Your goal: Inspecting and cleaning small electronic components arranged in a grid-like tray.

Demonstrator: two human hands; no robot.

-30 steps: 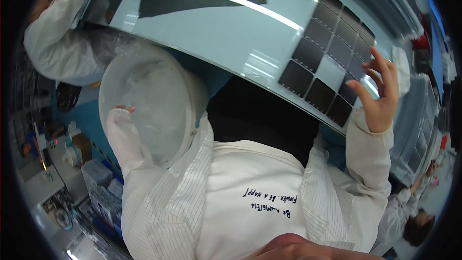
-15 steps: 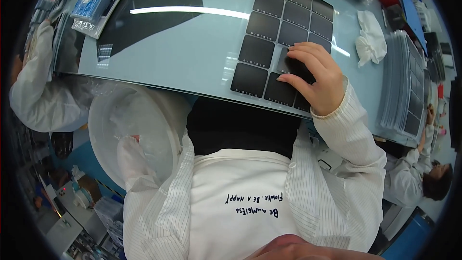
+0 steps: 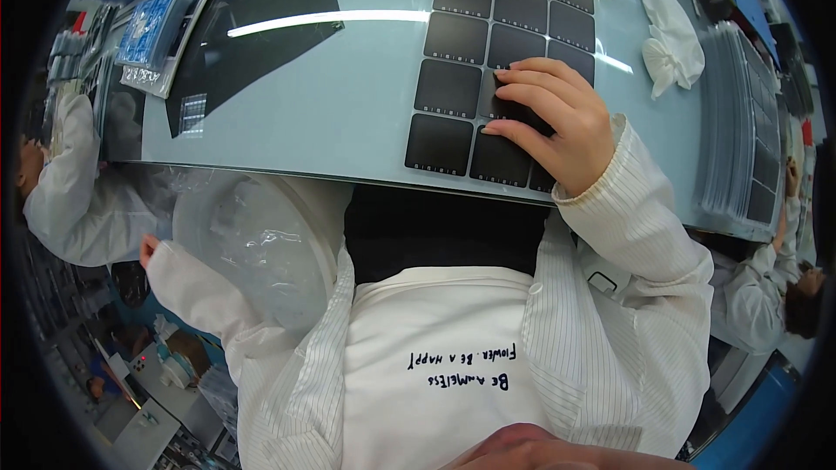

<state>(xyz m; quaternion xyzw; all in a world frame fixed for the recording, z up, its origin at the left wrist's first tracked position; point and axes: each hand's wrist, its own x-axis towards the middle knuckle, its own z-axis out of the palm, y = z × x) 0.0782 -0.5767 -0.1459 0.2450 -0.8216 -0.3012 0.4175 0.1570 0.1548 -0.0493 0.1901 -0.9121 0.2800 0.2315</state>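
My right hand rests over the lower part of a clear sheet with rows of dark, rounded rectangular panels. Its thumb and fingers are apart and curved, their tips touching the panels. The palm hides part of the sheet's right side. My left hand is down below the table, just left of a translucent white bucket. The sleeve covers most of that hand, so its fingers barely show. Crumpled clear film lies inside the bucket.
A crumpled white cloth lies right of the sheet. Beyond it stands a thick stack of similar panel sheets. A dark sheet and blue-and-white packets lie at the left. Co-workers in white sit at left and right.
My left hand has come out of the bucket and moved left, past its rim. The right hand stays over the panels. The whole view has shifted slightly.
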